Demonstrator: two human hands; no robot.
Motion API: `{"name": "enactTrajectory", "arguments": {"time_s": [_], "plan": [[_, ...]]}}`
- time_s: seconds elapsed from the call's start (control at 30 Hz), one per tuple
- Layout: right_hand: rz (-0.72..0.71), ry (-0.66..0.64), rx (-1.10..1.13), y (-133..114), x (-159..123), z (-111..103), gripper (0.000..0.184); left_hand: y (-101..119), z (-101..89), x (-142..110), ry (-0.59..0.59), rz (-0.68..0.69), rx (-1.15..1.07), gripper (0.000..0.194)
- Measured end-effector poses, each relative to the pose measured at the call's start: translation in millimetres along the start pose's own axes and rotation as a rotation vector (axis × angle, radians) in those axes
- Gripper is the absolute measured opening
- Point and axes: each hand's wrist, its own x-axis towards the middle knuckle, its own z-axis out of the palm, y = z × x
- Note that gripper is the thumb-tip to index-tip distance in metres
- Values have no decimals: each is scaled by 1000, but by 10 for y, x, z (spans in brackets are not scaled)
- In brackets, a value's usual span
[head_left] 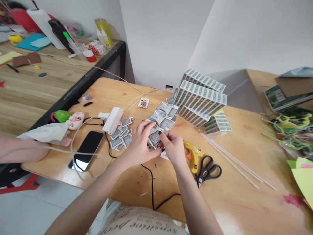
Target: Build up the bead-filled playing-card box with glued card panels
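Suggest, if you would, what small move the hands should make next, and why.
I would probably steady the card-covered piece with the left hand and press its near end gently with the right: both hands are gathered there, while the yellow glue gun lies unheld beside the right wrist.

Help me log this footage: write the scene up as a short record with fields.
left hand: thumb and fingers spread at the card-covered piece
right hand: fingers bunched at the piece's near side
right of hands: yellow glue gun, black-handled scissors
left of hands: loose cards, phone
beyond: stacked boxes
co-worker: bare arm, left edge
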Motion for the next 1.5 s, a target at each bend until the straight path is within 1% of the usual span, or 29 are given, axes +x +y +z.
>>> {"name": "enactTrajectory", "arguments": {"time_s": [0.17,0.33,0.47,0.67,0.83,1.0,1.27,1.5], "plan": [[43,-83,51,-33,63,-68,22,-11,71,10,51,-17,4,71],[114,-150,124,-5,121,-134,23,-17,132,-2,103,17,46,69],[134,-194,172,35,144,-174,24,-5,163,-4,108,16,75,74],[147,-266,199,59,171,-205,26,-12,155,2,93,-9,57,81],[172,-267,264,55,165,-199,28,-17,140,5,77,-24,44,83],[203,-265,357,52,159,-191,29,-14,126,5,87,-32,23,78],[178,-328,307,60,215,-236,26,-15,146,1,96,-3,71,78],[216,-353,293,6,231,-253,28,8,146,10,109,4,89,75]]}}
